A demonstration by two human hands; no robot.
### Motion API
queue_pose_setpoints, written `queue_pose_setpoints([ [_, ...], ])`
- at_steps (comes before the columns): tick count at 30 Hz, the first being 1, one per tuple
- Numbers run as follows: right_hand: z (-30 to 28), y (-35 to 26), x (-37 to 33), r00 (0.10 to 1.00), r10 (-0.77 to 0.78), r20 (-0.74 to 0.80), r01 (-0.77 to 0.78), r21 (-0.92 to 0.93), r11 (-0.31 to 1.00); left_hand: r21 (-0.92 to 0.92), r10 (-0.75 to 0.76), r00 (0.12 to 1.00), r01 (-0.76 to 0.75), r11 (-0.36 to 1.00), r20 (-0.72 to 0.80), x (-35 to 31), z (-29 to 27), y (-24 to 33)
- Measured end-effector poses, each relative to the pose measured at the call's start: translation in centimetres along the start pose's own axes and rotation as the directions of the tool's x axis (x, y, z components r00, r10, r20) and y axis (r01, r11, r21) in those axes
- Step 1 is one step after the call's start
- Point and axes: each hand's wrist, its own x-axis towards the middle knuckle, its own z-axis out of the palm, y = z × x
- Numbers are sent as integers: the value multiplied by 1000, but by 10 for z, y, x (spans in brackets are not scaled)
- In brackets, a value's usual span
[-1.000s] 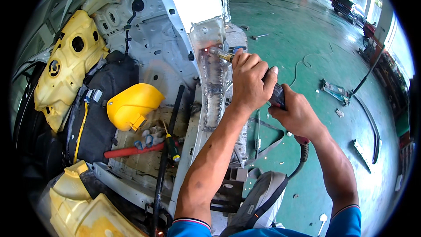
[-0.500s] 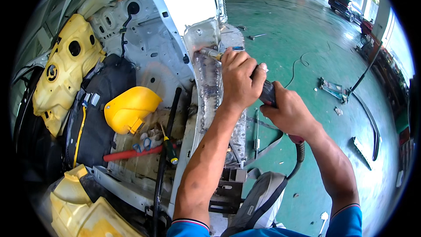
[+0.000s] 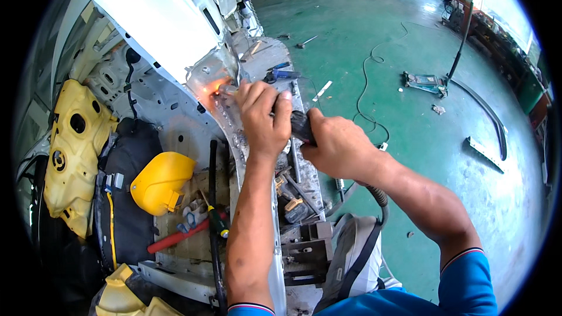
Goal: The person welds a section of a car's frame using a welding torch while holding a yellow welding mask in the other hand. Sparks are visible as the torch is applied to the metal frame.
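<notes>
Both of my hands hold a welding torch (image 3: 302,126) over the bare metal sill of a stripped car body (image 3: 158,14). My left hand (image 3: 262,116) is closed round the front of the torch, just behind its nozzle (image 3: 228,89). Further back, my right hand (image 3: 345,147) wraps round the black handle, and a ribbed hose (image 3: 379,196) trails from below it. A bright orange glow (image 3: 218,86) shows at the nozzle, against the foot of the white pillar. My left fingers hide much of the torch's neck.
Inside the body lie a yellow mask-like shield (image 3: 163,181), a screwdriver (image 3: 219,222), a red bar (image 3: 178,239) and a black rod (image 3: 215,199). Beside the sill, a board (image 3: 272,52) carries a blue power tool (image 3: 284,74). A floor jack (image 3: 426,82) and cables are on the green floor.
My view has swung, so the car body and floor sit differently. The nozzle has come to the foot of the pillar, and an orange glow has appeared there. Both hands keep hold of the torch.
</notes>
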Motion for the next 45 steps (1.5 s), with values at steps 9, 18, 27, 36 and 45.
queue_pose_setpoints([
  [9,-4,9,-2,999,24,46,-26,36,999,52,-1,1000,1,999,5,-2,7,7],
  [18,3,10,8,1000,-29,-4,29,18,999,40,-15,1000,16,999,-22,-2,4,-4],
  [27,-4,-9,9,999,4,35,-3,-10,1000,18,39,997,-38,999,-71,4,-4,-6],
  [36,-9,-3,7,998,-56,13,55,61,997,-156,-212,977,211,965,12,-2,1,-18],
  [45,-1,13,-6,999,-39,-20,42,156,987,69,-92,989,85,994,112,-17,-1,-28],
])
